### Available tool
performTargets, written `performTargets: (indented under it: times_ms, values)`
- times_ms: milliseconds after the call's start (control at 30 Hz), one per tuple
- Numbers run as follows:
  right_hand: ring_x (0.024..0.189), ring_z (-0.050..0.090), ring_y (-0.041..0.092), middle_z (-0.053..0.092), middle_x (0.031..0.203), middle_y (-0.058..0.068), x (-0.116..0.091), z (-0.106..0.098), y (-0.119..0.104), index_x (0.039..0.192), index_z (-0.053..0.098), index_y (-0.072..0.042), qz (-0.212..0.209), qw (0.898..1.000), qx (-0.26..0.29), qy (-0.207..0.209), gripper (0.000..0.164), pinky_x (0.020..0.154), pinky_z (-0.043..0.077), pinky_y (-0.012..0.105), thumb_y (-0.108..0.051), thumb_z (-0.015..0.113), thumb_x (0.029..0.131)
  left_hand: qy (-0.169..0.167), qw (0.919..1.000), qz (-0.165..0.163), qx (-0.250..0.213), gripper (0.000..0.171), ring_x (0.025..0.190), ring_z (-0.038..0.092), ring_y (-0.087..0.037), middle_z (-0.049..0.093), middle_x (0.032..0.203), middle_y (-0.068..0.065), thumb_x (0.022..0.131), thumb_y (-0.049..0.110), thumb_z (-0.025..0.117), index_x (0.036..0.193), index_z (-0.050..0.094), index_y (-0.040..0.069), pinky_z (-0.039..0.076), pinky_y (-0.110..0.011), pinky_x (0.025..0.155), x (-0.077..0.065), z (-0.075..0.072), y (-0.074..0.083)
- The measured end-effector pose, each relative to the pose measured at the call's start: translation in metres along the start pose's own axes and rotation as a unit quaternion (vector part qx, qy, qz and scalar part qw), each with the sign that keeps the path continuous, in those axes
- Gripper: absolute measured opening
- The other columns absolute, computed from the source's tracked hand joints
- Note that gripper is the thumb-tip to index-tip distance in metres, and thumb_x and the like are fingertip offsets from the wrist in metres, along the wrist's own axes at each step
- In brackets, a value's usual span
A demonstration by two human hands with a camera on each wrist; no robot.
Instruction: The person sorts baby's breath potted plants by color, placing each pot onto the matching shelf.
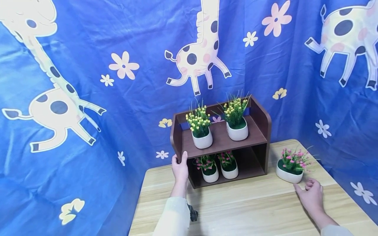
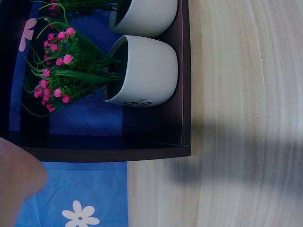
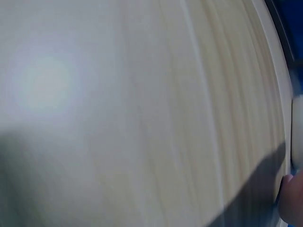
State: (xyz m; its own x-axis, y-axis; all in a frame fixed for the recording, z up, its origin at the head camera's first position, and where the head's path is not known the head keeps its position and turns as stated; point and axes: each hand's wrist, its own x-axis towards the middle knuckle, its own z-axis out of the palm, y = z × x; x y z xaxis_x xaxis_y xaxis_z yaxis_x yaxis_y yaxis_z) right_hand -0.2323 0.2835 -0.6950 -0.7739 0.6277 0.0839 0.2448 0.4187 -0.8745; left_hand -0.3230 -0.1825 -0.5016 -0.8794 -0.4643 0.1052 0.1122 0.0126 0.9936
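A dark brown two-tier shelf stands on the wooden table. My left hand grips its left side panel, thumb at the front edge. On the upper tier sit two white pots of yellow flowers, a left one and a right one. Below are two white pots of pink flowers, also seen as a white pot in the left wrist view. My right hand is just in front of another pot of pink flowers on the table, its fingers loosely bent, holding nothing.
The light wood table has its right edge close beyond my right hand. A blue curtain with giraffes and flowers hangs behind and at both sides. A small black object shows at my left wrist.
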Motion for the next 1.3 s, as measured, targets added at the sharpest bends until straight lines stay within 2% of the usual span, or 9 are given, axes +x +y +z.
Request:
performTargets:
  times_ms: [333,467,567,767,833,900,1033,1167,1300]
  values:
    - [0.115,0.048,0.046,0.04,0.134,0.037,0.027,-0.012,0.009,0.149,0.027,0.014,-0.042,0.997,-0.013,-0.065,0.095,0.08,0.033,0.022,-0.027,0.081,0.082,0.004,1.0,-0.003,0.0,0.036,0.097,0.054,-0.011,0.061,0.1,0.004,0.093,0.029,0.072,0.117,0.06,0.004,0.041,-0.028,0.093,-0.002,-0.002,0.003]
    - [0.124,0.041,0.059,0.024,0.142,0.047,0.035,-0.019,0.009,0.152,0.015,0.015,-0.062,0.99,-0.017,-0.126,0.103,0.098,0.045,0.046,-0.035,0.078,0.087,0.002,1.0,-0.003,0.001,0.038,0.098,0.054,-0.011,0.061,0.1,0.004,0.094,0.028,0.072,0.119,0.059,0.003,0.041,-0.029,0.093,-0.002,-0.001,0.003]
    - [0.128,0.034,0.063,0.015,0.147,0.049,0.042,-0.023,0.008,0.153,0.008,0.015,-0.07,0.984,-0.012,-0.163,0.105,0.105,0.032,0.069,-0.036,0.075,0.09,0.0,1.0,-0.004,0.001,0.039,0.099,0.054,-0.012,0.061,0.102,0.003,0.094,0.028,0.071,0.121,0.059,0.003,0.041,-0.029,0.095,-0.002,-0.001,0.003]
    - [0.132,0.027,0.068,0.016,0.149,0.05,0.054,-0.024,0.007,0.149,0.014,0.02,-0.09,0.974,-0.002,-0.21,0.1,0.109,0.025,0.071,-0.032,0.075,0.09,0.002,1.0,-0.001,0.004,0.039,0.1,0.053,-0.012,0.061,0.102,0.002,0.094,0.028,0.072,0.12,0.059,0.002,0.04,-0.03,0.095,-0.003,-0.001,0.004]
    - [0.133,0.028,0.066,0.022,0.148,0.05,0.056,-0.024,0.007,0.148,0.016,0.02,-0.091,0.971,-0.002,-0.219,0.097,0.111,0.026,0.067,-0.033,0.074,0.091,0.002,1.0,-0.001,0.004,0.038,0.1,0.053,-0.013,0.062,0.102,0.002,0.094,0.028,0.072,0.12,0.059,0.002,0.04,-0.03,0.096,-0.003,-0.001,0.005]
    - [0.134,0.031,0.064,0.028,0.145,0.05,0.057,-0.024,0.007,0.148,0.018,0.019,-0.092,0.97,0.003,-0.226,0.094,0.117,0.035,0.045,-0.032,0.073,0.092,0.0,1.0,-0.001,0.003,0.038,0.101,0.054,-0.013,0.062,0.103,0.001,0.094,0.028,0.072,0.12,0.06,0.003,0.04,-0.03,0.096,-0.003,-0.001,0.005]
    - [0.131,0.044,0.055,0.037,0.142,0.047,0.059,-0.024,0.007,0.148,0.022,0.017,-0.098,0.968,0.008,-0.229,0.088,0.089,0.041,0.002,-0.031,0.072,0.093,-0.008,1.0,-0.001,-0.001,0.037,0.102,0.054,-0.013,0.063,0.105,0.001,0.094,0.029,0.071,0.12,0.059,0.004,0.041,-0.031,0.097,-0.002,-0.001,0.004]
    - [0.12,0.057,0.046,0.043,0.138,0.046,0.061,-0.025,0.006,0.152,0.017,0.014,-0.105,0.969,-0.008,-0.225,0.095,0.073,0.038,0.002,-0.034,0.073,0.092,-0.014,0.9999,-0.005,-0.008,0.037,0.102,0.055,-0.013,0.063,0.105,0.002,0.094,0.028,0.071,0.12,0.059,0.004,0.041,-0.031,0.098,0.0,-0.001,0.002]
    - [0.116,0.055,0.051,0.038,0.135,0.044,0.06,-0.025,0.008,0.155,0.011,0.011,-0.109,0.969,-0.027,-0.219,0.102,0.07,0.037,0.005,-0.04,0.074,0.091,-0.015,0.9998,-0.009,-0.008,0.037,0.102,0.055,-0.013,0.064,0.105,0.002,0.094,0.028,0.071,0.119,0.059,0.004,0.04,-0.032,0.097,0.002,-0.002,0.001]
